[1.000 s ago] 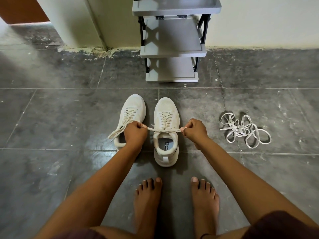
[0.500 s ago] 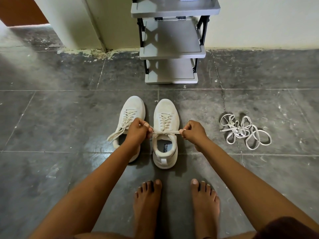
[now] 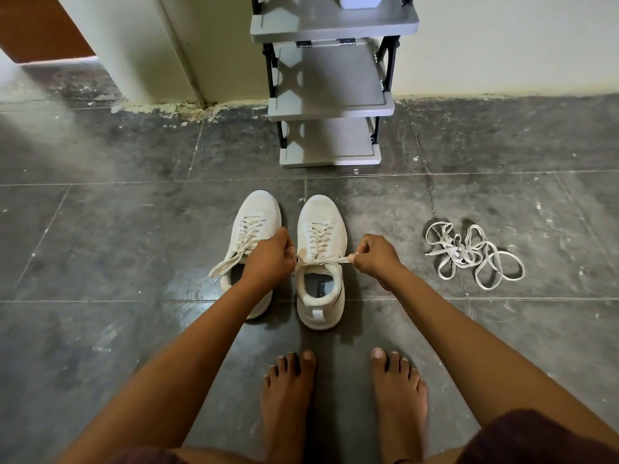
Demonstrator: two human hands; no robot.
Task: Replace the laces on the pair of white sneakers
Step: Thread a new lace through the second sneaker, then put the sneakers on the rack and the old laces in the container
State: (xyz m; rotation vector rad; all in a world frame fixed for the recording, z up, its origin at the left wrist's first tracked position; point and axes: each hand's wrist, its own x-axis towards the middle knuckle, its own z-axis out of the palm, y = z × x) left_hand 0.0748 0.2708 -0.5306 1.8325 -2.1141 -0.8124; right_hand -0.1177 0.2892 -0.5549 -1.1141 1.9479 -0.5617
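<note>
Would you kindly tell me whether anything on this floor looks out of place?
Yes: a tangled heap of loose laces lies on the tiles right of the right sneaker, and the left sneaker has an untied lace trailing onto the tiles.

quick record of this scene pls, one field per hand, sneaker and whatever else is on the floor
right sneaker: laced up, toe pointing at the rack
left sneaker: laced, lace trailing off its left side
left hand: pinches one end of the right sneaker's lace
right hand: pinches the other end, lace stretched between hands
loose laces: tangled pile on floor, right of sneakers
rack: grey shelves against the wall
</note>
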